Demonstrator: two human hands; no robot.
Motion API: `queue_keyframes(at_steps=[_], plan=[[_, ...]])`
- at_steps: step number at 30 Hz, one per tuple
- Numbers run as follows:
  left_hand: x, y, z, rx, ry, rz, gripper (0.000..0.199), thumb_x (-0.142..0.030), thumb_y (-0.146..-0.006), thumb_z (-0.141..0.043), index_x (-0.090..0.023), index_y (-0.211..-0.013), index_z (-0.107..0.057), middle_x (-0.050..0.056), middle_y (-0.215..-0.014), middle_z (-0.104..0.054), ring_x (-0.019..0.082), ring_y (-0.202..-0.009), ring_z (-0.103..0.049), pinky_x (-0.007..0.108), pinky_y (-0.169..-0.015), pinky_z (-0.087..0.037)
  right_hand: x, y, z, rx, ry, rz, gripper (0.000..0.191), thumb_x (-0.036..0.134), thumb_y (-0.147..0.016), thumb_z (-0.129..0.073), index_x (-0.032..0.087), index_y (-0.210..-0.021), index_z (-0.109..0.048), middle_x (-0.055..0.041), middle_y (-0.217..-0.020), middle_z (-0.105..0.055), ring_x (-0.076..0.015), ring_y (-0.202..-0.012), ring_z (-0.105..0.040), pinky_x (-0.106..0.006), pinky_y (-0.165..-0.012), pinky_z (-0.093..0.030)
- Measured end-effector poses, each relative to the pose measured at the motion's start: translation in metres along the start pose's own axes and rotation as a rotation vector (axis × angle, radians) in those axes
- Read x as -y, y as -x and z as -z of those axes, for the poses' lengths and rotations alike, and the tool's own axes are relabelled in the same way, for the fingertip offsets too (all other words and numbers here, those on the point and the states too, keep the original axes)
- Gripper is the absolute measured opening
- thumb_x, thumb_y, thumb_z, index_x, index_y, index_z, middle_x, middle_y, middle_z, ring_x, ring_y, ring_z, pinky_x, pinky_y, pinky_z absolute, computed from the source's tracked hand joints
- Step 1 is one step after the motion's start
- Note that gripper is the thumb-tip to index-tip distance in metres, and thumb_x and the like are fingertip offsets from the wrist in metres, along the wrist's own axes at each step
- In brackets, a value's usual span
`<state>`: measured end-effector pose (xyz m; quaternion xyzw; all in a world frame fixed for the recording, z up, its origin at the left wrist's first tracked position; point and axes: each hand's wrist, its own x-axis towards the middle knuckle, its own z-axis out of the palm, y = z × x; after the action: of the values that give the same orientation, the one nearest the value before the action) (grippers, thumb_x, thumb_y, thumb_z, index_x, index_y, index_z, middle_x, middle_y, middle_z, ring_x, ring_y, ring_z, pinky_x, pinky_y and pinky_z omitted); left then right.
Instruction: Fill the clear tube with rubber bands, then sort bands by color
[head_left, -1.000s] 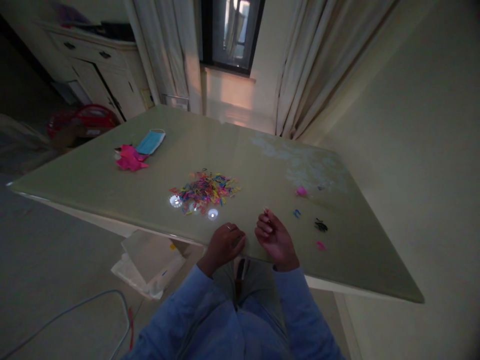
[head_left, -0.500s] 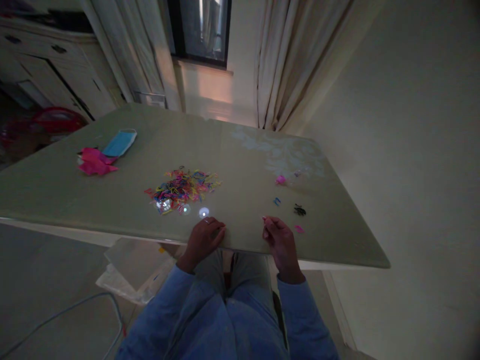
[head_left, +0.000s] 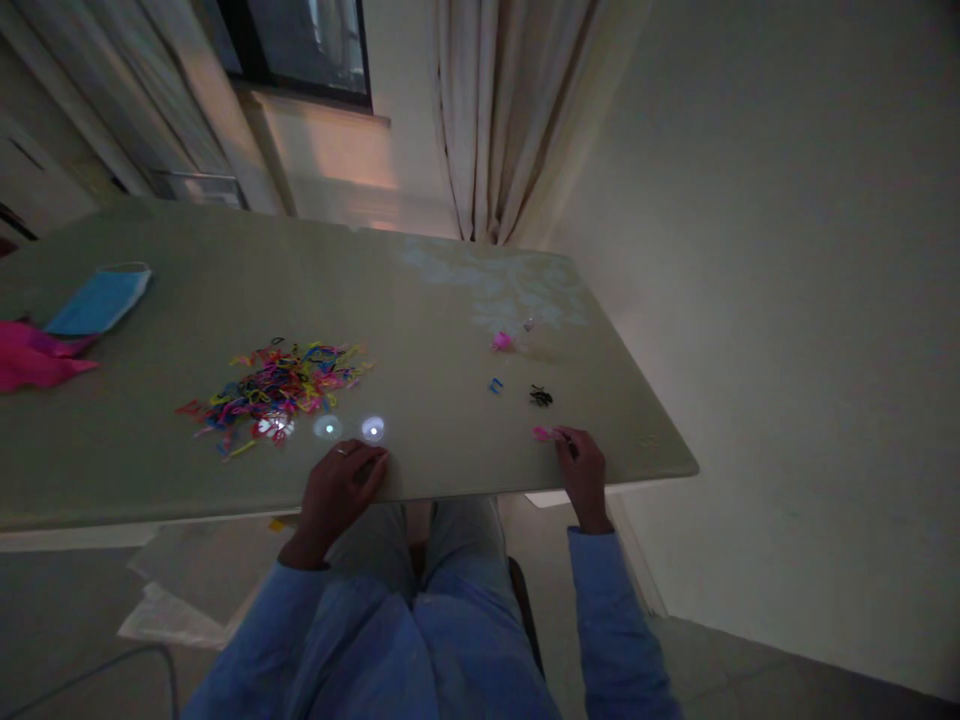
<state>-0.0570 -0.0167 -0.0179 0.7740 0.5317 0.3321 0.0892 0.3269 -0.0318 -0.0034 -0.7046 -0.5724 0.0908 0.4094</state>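
My right hand (head_left: 582, 470) is at the right part of the table, thumb and fingertips pinched together at a small group of pink rubber bands (head_left: 541, 434). A pink band appears to be between the fingertips, though it is too small to see clearly. My left hand (head_left: 343, 492) rests at the table's front edge with its fingers curled together and nothing visible in them. Beyond it lies a loose heap of mixed coloured rubber bands (head_left: 289, 385). Black bands (head_left: 540, 396) form a small cluster above the pink ones, and a few blue bands (head_left: 495, 386) lie left of these.
A bright pink small item (head_left: 501, 342) lies farther back, beside a clear thing (head_left: 529, 324). On the left are a blue face mask (head_left: 101, 302) and a pink crumpled piece (head_left: 37, 358). The pale table (head_left: 427, 350) reaches toward the wall and curtains.
My right hand has moved rightward to the pink bands, still pinched. My left hand stays by the table edge. The view has turned to the right.
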Motion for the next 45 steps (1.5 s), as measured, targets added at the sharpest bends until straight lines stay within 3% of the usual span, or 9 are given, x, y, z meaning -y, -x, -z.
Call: queue_keyframes(at_steps=[10,18,24,29,32,34,39,45], plan=[[0.002,0.001,-0.002,0.012,-0.059,0.045,0.027,-0.040,-0.093,-0.052,-0.021,-0.089,-0.071,0.006,-0.086,-0.070,0.021,-0.083,-0.064,0.032,-0.076,-0.050,0.002,0.001,-0.003,0.057,0.001,0.070,0.036,0.047,-0.095,-0.049,0.019,-0.094,-0.073,-0.0110,-0.092,-0.071,-0.0223,-0.083,-0.064,-0.036,-0.078,-0.051],[0.001,0.000,-0.001,0.027,-0.030,0.051,0.028,-0.041,-0.093,-0.052,-0.021,-0.088,-0.071,0.006,-0.086,-0.070,0.021,-0.083,-0.065,0.032,-0.076,-0.050,0.006,0.006,0.002,0.021,-0.017,0.092,0.029,0.040,-0.092,-0.053,0.018,-0.097,-0.071,-0.0097,-0.088,-0.068,-0.0202,-0.074,-0.062,-0.033,-0.067,-0.051],[0.000,-0.003,0.004,0.026,0.140,0.114,0.025,-0.042,-0.090,-0.057,-0.022,-0.089,-0.072,0.005,-0.086,-0.071,0.019,-0.083,-0.066,0.031,-0.076,-0.052,0.036,0.019,-0.010,0.035,-0.098,0.200,0.022,0.031,-0.095,-0.053,0.020,-0.100,-0.070,-0.0096,-0.093,-0.068,-0.0196,-0.080,-0.064,-0.032,-0.071,-0.052],[0.010,-0.020,0.021,0.033,0.334,0.243,0.029,-0.045,-0.087,-0.059,-0.020,-0.093,-0.072,0.003,-0.083,-0.072,0.015,-0.069,-0.065,0.026,-0.063,-0.051,0.067,0.028,-0.040,0.250,-0.185,0.335,0.021,0.030,-0.096,-0.053,0.020,-0.105,-0.069,-0.0063,-0.085,-0.067,-0.0182,-0.075,-0.063,-0.030,-0.069,-0.051],[0.028,-0.039,0.034,-0.025,0.202,0.327,0.031,-0.043,-0.084,-0.060,-0.017,-0.095,-0.073,0.003,-0.079,-0.071,0.013,-0.059,-0.059,0.026,-0.059,-0.049,0.078,0.026,-0.062,0.371,-0.224,0.394,0.023,0.030,-0.096,-0.052,0.019,-0.108,-0.069,-0.0061,-0.085,-0.068,-0.0174,-0.075,-0.063,-0.029,-0.070,-0.051],[0.041,-0.054,0.044,-0.018,0.061,0.357,0.031,-0.036,-0.082,-0.060,-0.015,-0.101,-0.073,0.005,-0.084,-0.072,0.015,-0.063,-0.060,0.028,-0.065,-0.050,0.082,0.022,-0.073,0.409,-0.220,0.415,0.024,0.030,-0.097,-0.051,0.018,-0.106,-0.069,-0.0064,-0.085,-0.069,-0.0174,-0.074,-0.064,-0.029,-0.070,-0.051],[0.062,-0.090,0.062,0.146,-0.198,0.326,0.030,-0.026,-0.087,-0.052,-0.017,-0.104,-0.075,0.011,-0.107,-0.073,0.024,-0.094,-0.066,0.034,-0.087,-0.050,0.076,0.016,-0.084,0.382,-0.193,0.405,0.026,0.034,-0.096,-0.053,0.017,-0.102,-0.071,-0.0081,-0.087,-0.072,-0.0192,-0.077,-0.068,-0.029,-0.069,-0.053],[0.064,-0.108,0.060,0.339,-0.302,0.245,0.028,-0.028,-0.091,-0.051,-0.019,-0.105,-0.074,0.012,-0.110,-0.069,0.023,-0.096,-0.065,0.032,-0.088,-0.048,0.071,0.016,-0.080,0.337,-0.250,0.377,0.023,0.034,-0.094,-0.056,0.019,-0.098,-0.072,-0.0081,-0.088,-0.073,-0.0192,-0.079,-0.070,-0.029,-0.071,-0.055]])
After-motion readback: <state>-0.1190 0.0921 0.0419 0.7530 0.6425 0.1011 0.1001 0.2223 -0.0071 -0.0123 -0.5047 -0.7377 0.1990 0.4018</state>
